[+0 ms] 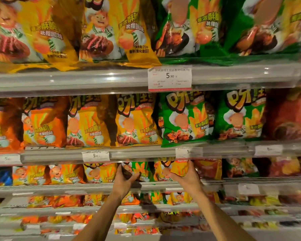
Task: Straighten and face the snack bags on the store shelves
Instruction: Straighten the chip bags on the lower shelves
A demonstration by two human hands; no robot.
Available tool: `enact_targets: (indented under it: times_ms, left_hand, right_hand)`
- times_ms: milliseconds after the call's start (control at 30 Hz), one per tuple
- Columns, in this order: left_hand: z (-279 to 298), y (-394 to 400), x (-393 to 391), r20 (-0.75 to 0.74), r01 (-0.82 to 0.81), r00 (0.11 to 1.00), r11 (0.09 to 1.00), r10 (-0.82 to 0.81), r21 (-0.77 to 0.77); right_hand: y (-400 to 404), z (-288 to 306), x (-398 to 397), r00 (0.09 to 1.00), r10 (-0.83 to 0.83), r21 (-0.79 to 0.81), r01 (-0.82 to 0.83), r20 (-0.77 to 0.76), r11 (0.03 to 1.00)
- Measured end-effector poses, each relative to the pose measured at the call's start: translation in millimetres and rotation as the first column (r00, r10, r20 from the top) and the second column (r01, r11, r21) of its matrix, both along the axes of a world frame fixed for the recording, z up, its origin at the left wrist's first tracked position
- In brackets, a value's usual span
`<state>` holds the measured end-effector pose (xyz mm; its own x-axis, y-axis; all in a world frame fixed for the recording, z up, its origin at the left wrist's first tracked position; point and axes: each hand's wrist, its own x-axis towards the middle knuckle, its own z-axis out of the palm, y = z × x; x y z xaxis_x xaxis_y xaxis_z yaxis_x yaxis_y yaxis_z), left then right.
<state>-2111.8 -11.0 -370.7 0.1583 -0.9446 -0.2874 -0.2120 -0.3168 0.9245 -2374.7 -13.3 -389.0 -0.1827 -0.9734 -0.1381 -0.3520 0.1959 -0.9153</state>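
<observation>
A person stands at store shelves, both arms raised to the third shelf (97, 187) down. The left hand (124, 180) curls its fingers round a dark-edged green snack bag (137, 169); just right of it, the right hand (186, 176) grips a yellow snack bag (178, 166). The straightening looks under way; next, each bag likely needs turning front-out and standing upright. Above that shelf, rows hold orange, yellow and green bags.

Warm dim light, glare on shelf rails (94, 80), blurred lower edges.
</observation>
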Motion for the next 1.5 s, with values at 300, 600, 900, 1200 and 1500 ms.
enact_targets:
  times_ms: [300,600,900,1200,1500]
  left_hand:
    - [-12,-26,10,-0.003,0.020,1.000,1.000,-0.020,0.021]
    - [-7,-37,8,-0.040,0.080,0.996,0.997,-0.080,-0.008]
    - [-3,-36,9,-0.002,0.092,0.996,0.991,-0.092,-0.097]
    - [-4,-35,-18,-0.028,0.067,0.997,0.994,-0.070,-0.091]
    - [-6,-38,-89,-0.067,0.127,0.989,0.988,-0.133,-0.088]
  right_hand:
    - [-19,-11,-9,0.994,0.045,-0.009,-0.044,0.098,0.999]
    - [-23,-4,-19,0.993,-0.020,0.058,0.026,-0.114,0.998]
    - [-5,13,-25,0.998,-0.064,0.042,0.065,-0.020,0.997]
    - [42,3,-68,0.982,-0.139,0.031,0.136,0.129,0.990]
    - [90,-8,-110,0.975,-0.172,0.078,0.162,0.139,0.984]
